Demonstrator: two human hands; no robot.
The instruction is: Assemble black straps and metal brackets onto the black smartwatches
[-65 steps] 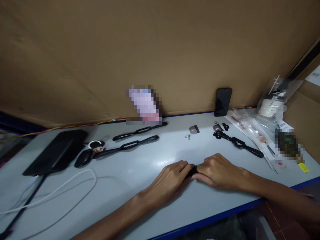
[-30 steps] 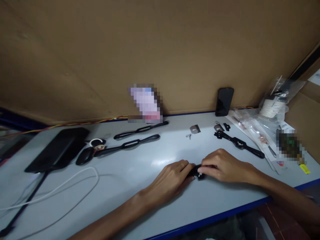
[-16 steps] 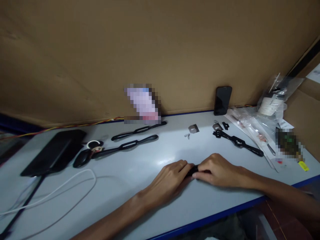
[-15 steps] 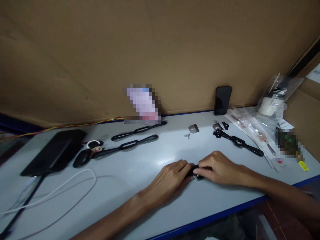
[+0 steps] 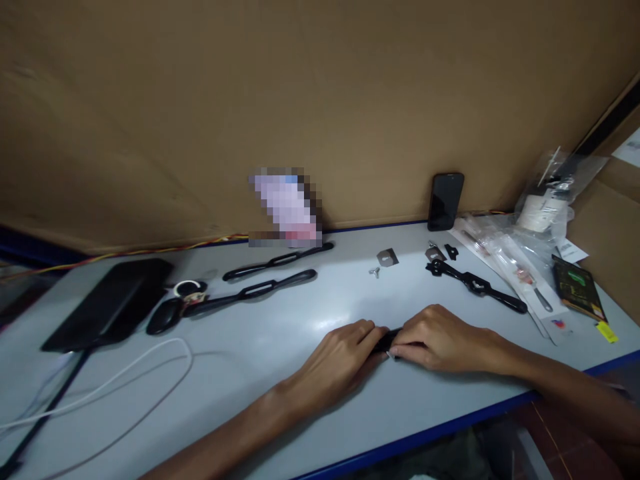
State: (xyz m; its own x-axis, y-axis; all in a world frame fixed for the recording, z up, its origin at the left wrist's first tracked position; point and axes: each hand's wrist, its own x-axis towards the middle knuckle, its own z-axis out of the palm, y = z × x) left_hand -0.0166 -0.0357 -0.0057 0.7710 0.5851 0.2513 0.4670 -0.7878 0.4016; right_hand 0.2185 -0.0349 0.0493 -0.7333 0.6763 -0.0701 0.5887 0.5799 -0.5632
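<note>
My left hand (image 5: 343, 353) and my right hand (image 5: 437, 340) meet over the front part of the table, both closed on a black spokeshave (image 5: 386, 340). Most of its body and both handles are hidden by my fingers. A small bright metal edge (image 5: 391, 355) shows under it beside my right fingertips. Beyond my hands lie a flat steel blade (image 5: 387, 257) and a small silver thumbscrew (image 5: 374, 272). To the right rests another black spokeshave (image 5: 493, 295), with a second blade (image 5: 435, 253) and a small black cap piece (image 5: 451, 251) above its left end.
Two black spokeshave bodies (image 5: 280, 261) (image 5: 260, 289) lie left of centre. A dark stand or case (image 5: 110, 300), a computer mouse (image 5: 165, 316) and a white cable (image 5: 183, 347) occupy the left. A phone (image 5: 446, 201) leans on the cardboard wall; plastic-wrapped packs (image 5: 520, 273) lie right.
My right hand has shifted slightly, its thumb and fingers now lower on the held spokeshave, and less of the metal edge shows. My left hand stays in place.
</note>
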